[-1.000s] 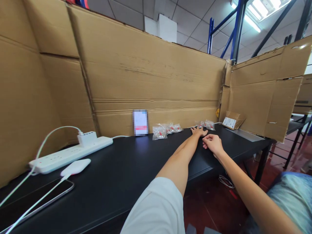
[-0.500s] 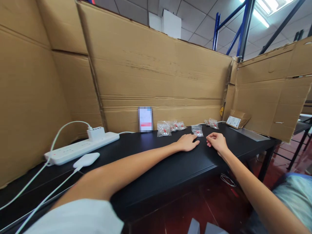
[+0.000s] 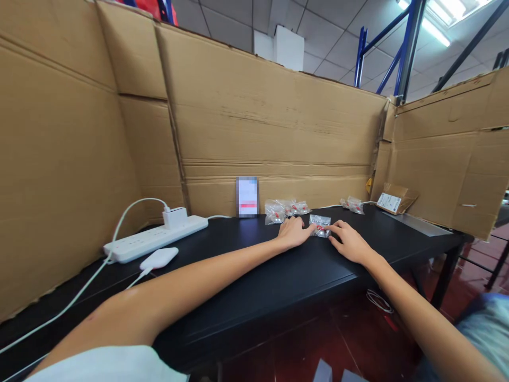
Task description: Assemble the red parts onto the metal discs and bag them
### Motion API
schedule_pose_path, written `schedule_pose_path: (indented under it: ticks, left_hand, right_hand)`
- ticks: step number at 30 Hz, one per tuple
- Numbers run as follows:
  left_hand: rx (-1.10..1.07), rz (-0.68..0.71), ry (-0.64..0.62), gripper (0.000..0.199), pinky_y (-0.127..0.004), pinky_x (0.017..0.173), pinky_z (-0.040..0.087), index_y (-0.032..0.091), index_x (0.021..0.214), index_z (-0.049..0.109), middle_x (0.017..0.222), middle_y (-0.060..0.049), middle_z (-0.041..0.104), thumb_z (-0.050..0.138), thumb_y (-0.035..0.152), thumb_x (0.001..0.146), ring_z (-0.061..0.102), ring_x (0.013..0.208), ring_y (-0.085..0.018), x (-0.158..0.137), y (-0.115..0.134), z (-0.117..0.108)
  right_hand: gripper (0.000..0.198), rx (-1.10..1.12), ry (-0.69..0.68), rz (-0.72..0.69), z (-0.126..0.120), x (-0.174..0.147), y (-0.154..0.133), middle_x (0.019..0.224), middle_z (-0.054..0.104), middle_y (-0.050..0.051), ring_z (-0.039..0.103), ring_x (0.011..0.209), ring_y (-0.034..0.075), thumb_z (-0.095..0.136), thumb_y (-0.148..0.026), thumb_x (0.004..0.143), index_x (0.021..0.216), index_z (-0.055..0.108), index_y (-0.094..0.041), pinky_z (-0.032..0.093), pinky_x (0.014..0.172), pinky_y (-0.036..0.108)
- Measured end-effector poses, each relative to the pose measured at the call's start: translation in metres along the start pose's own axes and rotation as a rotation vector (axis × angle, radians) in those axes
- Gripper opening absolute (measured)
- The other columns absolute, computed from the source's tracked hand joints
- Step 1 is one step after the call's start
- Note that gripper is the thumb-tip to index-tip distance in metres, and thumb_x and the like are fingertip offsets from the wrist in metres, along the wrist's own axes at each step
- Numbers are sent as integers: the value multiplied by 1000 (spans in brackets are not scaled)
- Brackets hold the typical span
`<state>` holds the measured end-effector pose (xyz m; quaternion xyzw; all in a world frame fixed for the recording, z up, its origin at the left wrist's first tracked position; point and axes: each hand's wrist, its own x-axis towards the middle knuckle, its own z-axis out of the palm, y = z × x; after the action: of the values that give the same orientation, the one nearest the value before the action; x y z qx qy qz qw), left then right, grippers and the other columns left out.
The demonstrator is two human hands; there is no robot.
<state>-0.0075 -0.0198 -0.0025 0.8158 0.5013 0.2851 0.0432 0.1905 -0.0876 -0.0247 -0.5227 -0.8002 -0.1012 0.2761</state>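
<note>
A small clear plastic bag with red and shiny pieces inside lies flat on the black table, between my hands. My left hand rests on the table with its fingers spread, its thumb reaching the bag's left side. From the other side, my right hand touches the bag's right edge with an outstretched index finger. The right thumb is held apart below it, and the other fingers are partly hidden. Neither hand is closed round the bag.
Similar bags lie behind my left hand, with more bags at the back right. A phone-like screen leans on the cardboard wall. Left are a white power strip and charger pad; far right, a brown parcel.
The small bag has come nearer the front edge. My right hand has opened from a closed curl and moved onto the bag's edge. The view has shifted slightly left.
</note>
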Motion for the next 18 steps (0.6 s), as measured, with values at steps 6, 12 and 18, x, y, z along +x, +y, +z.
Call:
schedule_pose_path:
  ticks: [6, 12, 18]
  left_hand:
    - [-469, 73, -167, 31, -29, 76, 45, 17, 81, 59, 83, -4, 67, 70, 44, 70, 63, 83, -20, 15, -12, 15]
    - [-1045, 89, -359, 35, -29, 76, 46, 15, 95, 57, 74, 0, 65, 73, 19, 65, 62, 72, -14, 18, -13, 15]
    - [-978, 196, -409, 37, -27, 77, 43, 16, 107, 67, 79, -1, 66, 68, 21, 70, 59, 77, -14, 15, -9, 6]
  right_hand:
    - [34, 39, 2, -42, -3, -1, -1, 107, 56, 7, 56, 100, 20, 49, -24, 92, 124, 59, -26, 45, 91, 33]
    - [38, -2, 111, 57, -7, -2, -6, 102, 57, 7, 60, 87, 19, 49, -29, 92, 129, 54, -26, 47, 79, 30]
    - [32, -12, 148, 107, -8, -3, -4, 94, 63, 8, 60, 76, 18, 52, -36, 91, 115, 62, -18, 45, 70, 28]
